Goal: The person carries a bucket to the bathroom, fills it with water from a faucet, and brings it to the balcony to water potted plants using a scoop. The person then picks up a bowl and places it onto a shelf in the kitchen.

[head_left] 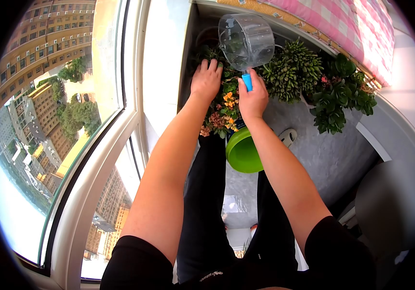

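My right hand (254, 96) is wrapped round the blue handle (247, 82) of a clear plastic scoop or jug (248, 42), which is held over the plants. To its left, my left hand (206, 79) rests on green leaves with its fingers apart. Orange and pink flowers (229, 108) grow between my forearms. Just below them a bright green bucket (244, 151) stands tilted, its opening towards me. What lies under my left fingertips is hidden by foliage.
Right of the jug are a bushy succulent (292, 70) and a dark-leaved plant (340, 96). A window frame (130, 121) runs along the left. Pink checked cloth (347, 29) lies at the upper right. A blurred grey round object (395, 203) is at the lower right.
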The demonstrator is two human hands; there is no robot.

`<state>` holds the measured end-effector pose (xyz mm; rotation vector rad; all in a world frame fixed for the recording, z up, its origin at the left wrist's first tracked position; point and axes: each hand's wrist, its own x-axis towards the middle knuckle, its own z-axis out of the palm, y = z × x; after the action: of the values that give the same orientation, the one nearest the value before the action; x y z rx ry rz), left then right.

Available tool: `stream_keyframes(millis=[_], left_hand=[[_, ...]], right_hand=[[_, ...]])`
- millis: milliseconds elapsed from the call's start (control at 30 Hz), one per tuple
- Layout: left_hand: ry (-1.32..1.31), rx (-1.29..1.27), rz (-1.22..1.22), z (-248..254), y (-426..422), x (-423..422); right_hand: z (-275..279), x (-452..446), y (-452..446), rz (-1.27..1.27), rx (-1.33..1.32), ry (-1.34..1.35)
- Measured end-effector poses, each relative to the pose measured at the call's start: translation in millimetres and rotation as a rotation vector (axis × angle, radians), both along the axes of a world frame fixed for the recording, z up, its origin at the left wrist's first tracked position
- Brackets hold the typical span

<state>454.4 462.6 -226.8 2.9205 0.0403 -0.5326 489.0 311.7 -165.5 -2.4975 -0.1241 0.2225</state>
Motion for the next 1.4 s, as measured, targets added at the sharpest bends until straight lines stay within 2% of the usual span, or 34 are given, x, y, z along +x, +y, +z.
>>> stream_keyframes(millis=[700, 1400], left_hand=[[-0.071, 0.031, -0.006, -6.2, -1.1, -2.2], [0.038, 0.041, -0.04, 2.9, 3.0, 10.3]], right_hand=[[1.2, 1.7, -2.3, 0.092, -0.061, -0.044], [15.0, 13.9, -15.6, 0.217, -0.1, -0.169]])
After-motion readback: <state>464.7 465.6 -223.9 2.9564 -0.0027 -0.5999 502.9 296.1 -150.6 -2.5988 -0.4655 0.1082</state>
